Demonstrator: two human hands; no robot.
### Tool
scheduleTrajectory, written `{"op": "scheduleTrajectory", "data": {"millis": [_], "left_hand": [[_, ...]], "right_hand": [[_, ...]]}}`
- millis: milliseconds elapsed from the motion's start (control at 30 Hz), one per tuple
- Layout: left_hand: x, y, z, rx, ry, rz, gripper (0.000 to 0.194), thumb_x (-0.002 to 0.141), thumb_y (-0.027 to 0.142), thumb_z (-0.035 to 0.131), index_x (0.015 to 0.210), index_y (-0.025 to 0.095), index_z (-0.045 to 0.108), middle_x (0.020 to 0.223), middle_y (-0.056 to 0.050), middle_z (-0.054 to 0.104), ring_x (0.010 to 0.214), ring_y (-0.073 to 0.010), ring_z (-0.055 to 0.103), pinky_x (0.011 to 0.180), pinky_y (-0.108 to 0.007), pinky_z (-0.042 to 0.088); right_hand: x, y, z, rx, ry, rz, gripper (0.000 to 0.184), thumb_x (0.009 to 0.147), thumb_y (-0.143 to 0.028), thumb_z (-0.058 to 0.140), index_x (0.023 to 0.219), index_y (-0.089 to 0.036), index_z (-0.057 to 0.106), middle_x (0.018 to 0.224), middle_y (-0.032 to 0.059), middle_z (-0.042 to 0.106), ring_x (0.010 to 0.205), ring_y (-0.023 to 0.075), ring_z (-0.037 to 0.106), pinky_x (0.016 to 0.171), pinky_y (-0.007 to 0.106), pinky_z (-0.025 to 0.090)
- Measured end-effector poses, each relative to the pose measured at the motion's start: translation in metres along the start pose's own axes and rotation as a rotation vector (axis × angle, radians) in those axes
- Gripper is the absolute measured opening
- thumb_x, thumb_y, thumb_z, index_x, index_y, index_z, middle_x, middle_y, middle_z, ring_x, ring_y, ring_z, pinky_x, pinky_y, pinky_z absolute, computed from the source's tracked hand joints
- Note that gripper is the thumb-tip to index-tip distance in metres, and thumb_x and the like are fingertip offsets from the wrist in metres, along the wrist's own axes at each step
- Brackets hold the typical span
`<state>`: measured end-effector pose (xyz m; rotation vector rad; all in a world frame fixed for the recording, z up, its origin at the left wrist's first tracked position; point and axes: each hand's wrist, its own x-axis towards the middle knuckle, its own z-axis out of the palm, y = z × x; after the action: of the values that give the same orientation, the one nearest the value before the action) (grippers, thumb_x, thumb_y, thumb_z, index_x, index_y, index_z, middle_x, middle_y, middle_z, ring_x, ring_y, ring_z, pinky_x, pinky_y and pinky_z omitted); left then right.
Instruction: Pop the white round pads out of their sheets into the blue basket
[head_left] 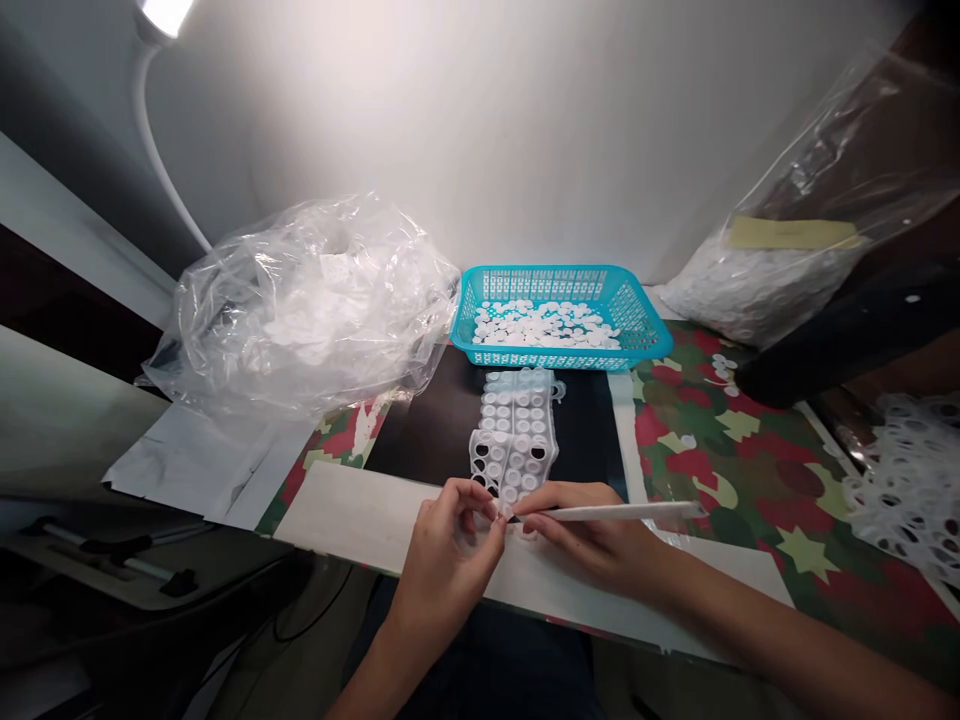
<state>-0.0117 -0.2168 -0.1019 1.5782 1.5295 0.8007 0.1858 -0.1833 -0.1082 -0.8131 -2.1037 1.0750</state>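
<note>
My right hand (585,525) is closed round a slim white pen-shaped tool (637,511). Its tip points left, toward my other hand, and the rear end sticks out to the right. My left hand (457,545) is closed in a pinch at the near end of a translucent sheet of round white pieces (517,440). What its fingertips hold is too small to make out. The sheet lies lengthwise away from me, with several dark open holes in its near part. Both sets of fingertips nearly meet and hide the sheet's nearest edge.
Beyond the sheet stands a blue basket (656,345) with many small white discs. A large clear plastic bag (315,300) sits at left, another filled bag (757,280) at back right. Ring-shaped scraps (907,480) lie far right. A lamp (161,150) rises at left.
</note>
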Motion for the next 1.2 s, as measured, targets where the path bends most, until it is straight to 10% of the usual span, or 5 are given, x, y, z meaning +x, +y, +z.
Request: {"op": "scheduleTrajectory", "data": {"millis": [1200], "left_hand": [[-0.003, -0.002, 0.005, 0.003, 0.044, 0.039, 0.005, 0.086, 0.024, 0.050, 0.088, 0.022, 0.046, 0.087, -0.002, 0.055, 0.081, -0.0177, 0.051, 0.075, -0.031, 0.041]], "right_hand": [[0.001, -0.011, 0.004, -0.084, -0.025, -0.026, 0.025, 0.096, -0.023, 0.040, 0.112, -0.021, 0.058, 0.107, 0.0065, 0.064, 0.098, 0.0151, 0.061, 0.087, 0.026, 0.048]]}}
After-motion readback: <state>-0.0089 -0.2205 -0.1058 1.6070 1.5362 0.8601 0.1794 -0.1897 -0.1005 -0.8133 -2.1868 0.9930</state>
